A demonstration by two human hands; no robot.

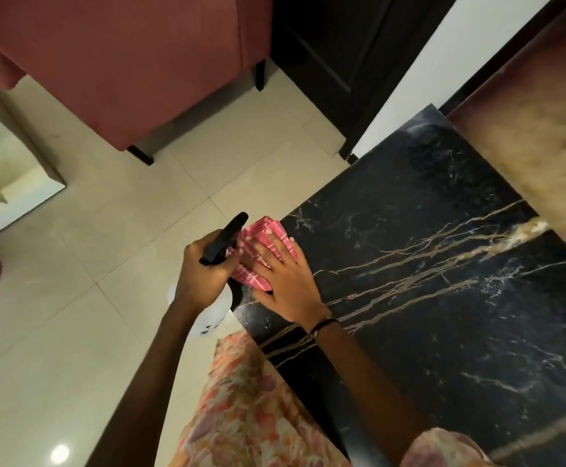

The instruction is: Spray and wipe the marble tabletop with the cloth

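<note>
The black marble tabletop [443, 264] with gold and white veins fills the right side of the view. A folded red-and-white cloth [261, 241] lies at the table's near-left corner, partly over the edge. My right hand [285, 281] presses flat on the cloth, fingers spread. My left hand [204, 274] grips a spray bottle just off the table's edge; its black trigger head [224, 239] sticks up by the cloth and its white body [212, 318] hangs below my wrist, mostly hidden.
A pink sofa [123, 62] on dark legs stands on the beige tiled floor [55, 315] behind. A dark door [342, 45] is at the top centre. A tan stone slab [544, 129] adjoins the table's far right. My floral clothing [251, 416] touches the near edge.
</note>
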